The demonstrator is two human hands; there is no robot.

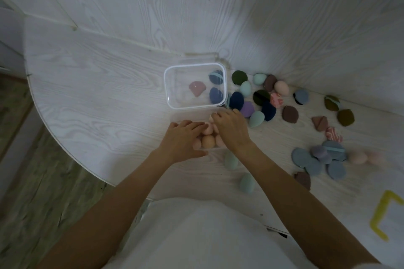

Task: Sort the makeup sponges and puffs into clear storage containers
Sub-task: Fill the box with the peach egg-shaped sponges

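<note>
both hands work over a second clear container (175, 118) that sits on the white wood-grain worktop (98, 98) just in front of the person, its walls hard to make out. the left hand (182, 141) rests against that container's left side with fingers fairly straight, laid over a cluster of peach and pink egg-shaped sponges (208, 141) inside it. the right hand (231, 130) is over the same cluster from the right, fingers curled down onto a pink sponge (211, 118) at the far edge; whether it truly grips that sponge cannot be told. just beyond the hands stands a clear square container (172, 85) holding a pink puff (197, 88) and two dark blue puffs (216, 76). to its right, loose on the worktop, lie mixed puffs and sponges: a dark green puff (239, 77), mint sponges (245, 88), a navy puff (236, 100), a lilac sponge (247, 109) and a teal sponge (256, 119). farther right is a pile of grey-blue round puffs (314, 159). two pale green sponges (247, 183) lie near the right forearm. a yellow mark (380, 214) shows at the right edge.
</note>
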